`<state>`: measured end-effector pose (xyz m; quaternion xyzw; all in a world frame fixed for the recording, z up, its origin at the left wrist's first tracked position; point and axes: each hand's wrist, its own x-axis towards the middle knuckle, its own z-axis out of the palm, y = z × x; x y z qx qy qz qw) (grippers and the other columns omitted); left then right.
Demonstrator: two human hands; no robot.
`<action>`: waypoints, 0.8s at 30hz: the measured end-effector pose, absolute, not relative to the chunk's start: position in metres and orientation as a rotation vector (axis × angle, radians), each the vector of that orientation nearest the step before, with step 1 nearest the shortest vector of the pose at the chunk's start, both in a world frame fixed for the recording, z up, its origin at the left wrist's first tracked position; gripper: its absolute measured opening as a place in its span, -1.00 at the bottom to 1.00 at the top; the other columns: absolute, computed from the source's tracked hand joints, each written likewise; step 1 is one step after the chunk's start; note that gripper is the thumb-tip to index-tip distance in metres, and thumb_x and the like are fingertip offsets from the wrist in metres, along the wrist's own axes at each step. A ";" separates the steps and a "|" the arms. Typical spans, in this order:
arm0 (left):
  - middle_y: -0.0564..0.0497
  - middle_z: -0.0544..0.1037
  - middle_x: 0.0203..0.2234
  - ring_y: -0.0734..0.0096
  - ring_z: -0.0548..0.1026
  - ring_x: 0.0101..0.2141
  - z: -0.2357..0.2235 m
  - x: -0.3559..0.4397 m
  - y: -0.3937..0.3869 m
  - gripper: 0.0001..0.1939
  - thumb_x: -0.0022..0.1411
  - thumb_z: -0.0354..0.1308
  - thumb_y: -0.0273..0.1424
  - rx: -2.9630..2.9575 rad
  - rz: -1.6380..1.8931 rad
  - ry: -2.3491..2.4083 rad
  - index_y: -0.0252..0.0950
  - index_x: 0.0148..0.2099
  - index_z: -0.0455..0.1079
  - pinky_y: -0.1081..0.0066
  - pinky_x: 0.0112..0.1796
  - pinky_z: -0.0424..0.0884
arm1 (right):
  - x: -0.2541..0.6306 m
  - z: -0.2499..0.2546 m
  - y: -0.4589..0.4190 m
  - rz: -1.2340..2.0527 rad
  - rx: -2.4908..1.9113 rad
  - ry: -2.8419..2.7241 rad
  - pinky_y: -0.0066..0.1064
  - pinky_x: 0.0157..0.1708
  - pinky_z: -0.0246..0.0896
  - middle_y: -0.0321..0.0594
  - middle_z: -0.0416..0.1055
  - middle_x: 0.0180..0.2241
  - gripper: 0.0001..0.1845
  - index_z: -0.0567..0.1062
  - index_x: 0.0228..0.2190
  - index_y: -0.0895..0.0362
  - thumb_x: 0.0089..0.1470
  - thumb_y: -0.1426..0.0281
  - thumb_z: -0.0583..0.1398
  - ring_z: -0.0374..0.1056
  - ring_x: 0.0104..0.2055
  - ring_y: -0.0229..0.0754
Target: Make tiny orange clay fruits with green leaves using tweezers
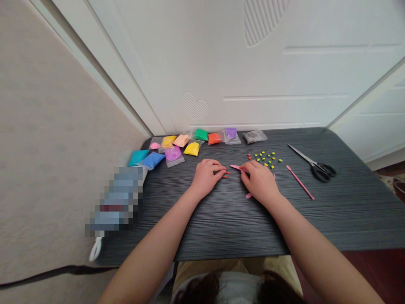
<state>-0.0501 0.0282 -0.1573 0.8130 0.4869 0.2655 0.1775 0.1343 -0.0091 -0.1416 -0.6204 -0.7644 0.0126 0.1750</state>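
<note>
My left hand point(207, 175) rests on the dark table point(221, 219), fingers curled down beside small orange clay pieces point(225, 174) at its fingertips. My right hand point(258, 180) is closed round a pink modelling tool point(236, 167), whose tip points left toward the orange pieces; its other end sticks out below my palm. Several tiny yellow, green and orange clay bits point(265, 157) lie just beyond my right hand.
Small bags of coloured clay point(190, 145) lie in a row at the table's back left. A second pink tool point(300, 182) and black scissors point(314, 165) lie to the right. A blurred object point(115, 200) sits at the left edge. A white door stands behind.
</note>
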 end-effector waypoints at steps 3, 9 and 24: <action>0.07 0.49 -0.33 0.32 0.32 -0.22 -0.159 -0.049 0.032 -0.82 0.08 0.08 -0.26 2.283 0.727 1.367 -0.09 -0.30 0.49 0.24 -0.16 0.20 | 0.135 -0.145 -0.007 0.046 -1.765 -2.171 -0.42 -0.29 0.04 -0.19 0.36 -0.33 -0.79 0.40 -0.32 0.12 0.07 0.41 -0.01 0.26 -0.28 -0.20; 0.10 0.49 -0.34 0.30 0.31 -0.20 -0.157 -0.048 0.033 -0.88 0.02 0.13 -0.28 2.208 0.738 1.321 -0.05 -0.37 0.50 0.21 -0.12 0.15 | 0.135 -0.147 -0.005 0.055 -1.749 -2.181 -0.42 -0.24 0.06 -0.18 0.36 -0.33 -0.78 0.40 -0.31 0.13 0.06 0.42 -0.01 0.25 -0.22 -0.20; -0.02 0.51 -0.29 0.40 0.44 -0.26 -0.162 -0.073 0.042 -0.65 -0.01 0.15 -0.27 1.432 1.149 1.181 -0.28 -0.14 0.39 0.36 -0.19 0.31 | 0.134 -0.144 -0.006 0.105 -1.675 -2.183 -0.37 -0.21 0.03 -0.19 0.35 -0.32 -0.78 0.42 -0.32 0.12 0.06 0.38 0.00 0.22 -0.21 -0.17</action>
